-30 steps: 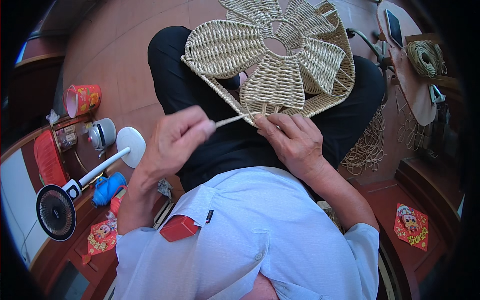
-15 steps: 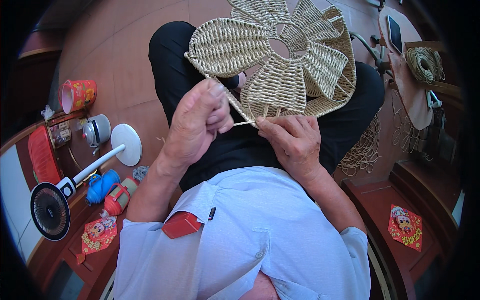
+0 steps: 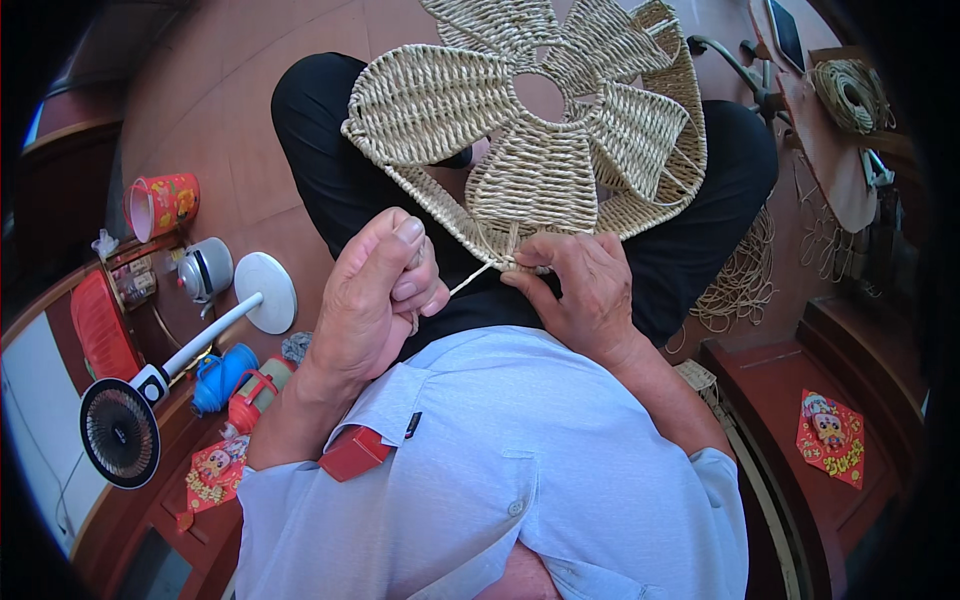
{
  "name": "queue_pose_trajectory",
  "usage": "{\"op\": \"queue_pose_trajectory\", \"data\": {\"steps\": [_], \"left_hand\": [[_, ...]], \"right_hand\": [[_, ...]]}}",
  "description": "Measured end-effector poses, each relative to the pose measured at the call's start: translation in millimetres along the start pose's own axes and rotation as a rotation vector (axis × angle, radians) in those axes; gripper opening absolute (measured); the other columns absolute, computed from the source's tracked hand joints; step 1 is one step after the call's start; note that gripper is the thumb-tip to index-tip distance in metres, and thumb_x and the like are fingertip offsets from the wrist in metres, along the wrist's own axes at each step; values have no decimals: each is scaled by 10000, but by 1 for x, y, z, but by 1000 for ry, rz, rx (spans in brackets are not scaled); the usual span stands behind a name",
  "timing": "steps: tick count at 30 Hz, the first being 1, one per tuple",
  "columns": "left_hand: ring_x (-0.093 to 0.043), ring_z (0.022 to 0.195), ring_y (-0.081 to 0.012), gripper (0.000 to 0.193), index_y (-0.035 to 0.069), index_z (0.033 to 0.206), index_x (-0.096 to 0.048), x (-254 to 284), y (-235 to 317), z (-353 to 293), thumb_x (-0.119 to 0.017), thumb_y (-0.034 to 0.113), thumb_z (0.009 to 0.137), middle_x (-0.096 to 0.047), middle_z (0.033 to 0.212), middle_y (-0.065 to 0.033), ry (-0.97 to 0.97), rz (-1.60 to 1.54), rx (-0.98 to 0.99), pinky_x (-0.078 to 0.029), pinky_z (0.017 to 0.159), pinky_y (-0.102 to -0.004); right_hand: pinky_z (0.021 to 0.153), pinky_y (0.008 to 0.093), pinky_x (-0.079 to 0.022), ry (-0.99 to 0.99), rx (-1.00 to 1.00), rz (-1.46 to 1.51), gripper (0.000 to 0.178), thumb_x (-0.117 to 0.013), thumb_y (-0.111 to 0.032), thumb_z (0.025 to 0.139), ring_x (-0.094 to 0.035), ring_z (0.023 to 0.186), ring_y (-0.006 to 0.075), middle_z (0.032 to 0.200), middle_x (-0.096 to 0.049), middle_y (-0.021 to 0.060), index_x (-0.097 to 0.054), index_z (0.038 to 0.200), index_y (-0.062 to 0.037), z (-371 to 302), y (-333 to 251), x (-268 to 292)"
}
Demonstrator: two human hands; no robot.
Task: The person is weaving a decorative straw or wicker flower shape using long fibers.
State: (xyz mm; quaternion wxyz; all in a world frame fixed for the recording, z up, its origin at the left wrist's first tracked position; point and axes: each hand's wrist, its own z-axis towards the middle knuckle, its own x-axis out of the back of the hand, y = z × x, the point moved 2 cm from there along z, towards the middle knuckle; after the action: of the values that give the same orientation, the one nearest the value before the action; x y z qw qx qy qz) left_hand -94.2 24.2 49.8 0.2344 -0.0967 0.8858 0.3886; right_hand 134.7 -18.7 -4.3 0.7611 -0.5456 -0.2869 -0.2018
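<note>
Across my lap rests a woven straw piece [image 3: 533, 180], shaped like a flower with broad petals round a central hole and joined to a woven rim. My left hand [image 3: 388, 275] is closed in a fist round a thin straw cord [image 3: 470, 279], which runs taut to the near edge of the weave. At that edge my right hand [image 3: 580, 277] pinches the rim between thumb and fingers, right where the cord meets it. Part of the cord inside the left fist is hidden.
At the left stand a white fan [image 3: 120, 432], a blue flask [image 3: 223, 378], a kettle [image 3: 205, 268] and a red flowered bucket [image 3: 163, 205]. A cord coil [image 3: 850, 97] lies at the upper right, and loose cord [image 3: 738, 275] hangs below it.
My left hand has drawn lower with the cord, which now slants down from the rim. The woven piece has shifted left in view, and my right hand's fingers have moved onto its edge.
</note>
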Motion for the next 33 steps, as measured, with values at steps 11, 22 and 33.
{"op": "queue_pose_trajectory", "data": {"steps": [11, 22, 33], "left_hand": [[-371, 648, -74, 277, 110, 975, -496, -46, 4, 6, -495, 268, 1203, -444, 765, 24, -95, -21, 100, -470, 739, -321], [-669, 913, -134, 277, 24, 1031, -664, -11, 44, 36, -620, 266, 1159, -712, 966, -71, 86, 555, -336, -550, 870, -291], [-627, 891, -54, 143, 29, 1069, -708, 23, 45, 5, -696, 164, 1112, -695, 960, -3, 495, 1521, -919, -510, 790, -238]], "right_hand": [[785, 384, -442, 47, -35, 48, 351, -915, -246, 833, -707, 824, 187, 916, -750, -25, -719, 1108, -152, 5, -10, -1], [719, 382, -394, 144, -160, -9, 157, -832, -192, 896, -679, 719, 154, 770, -702, -63, -683, 943, -180, 9, -6, -17], [730, 380, -402, 120, -77, -83, 73, -840, -209, 908, -682, 740, 161, 793, -704, -51, -779, 943, -191, 11, -8, -15]]}}
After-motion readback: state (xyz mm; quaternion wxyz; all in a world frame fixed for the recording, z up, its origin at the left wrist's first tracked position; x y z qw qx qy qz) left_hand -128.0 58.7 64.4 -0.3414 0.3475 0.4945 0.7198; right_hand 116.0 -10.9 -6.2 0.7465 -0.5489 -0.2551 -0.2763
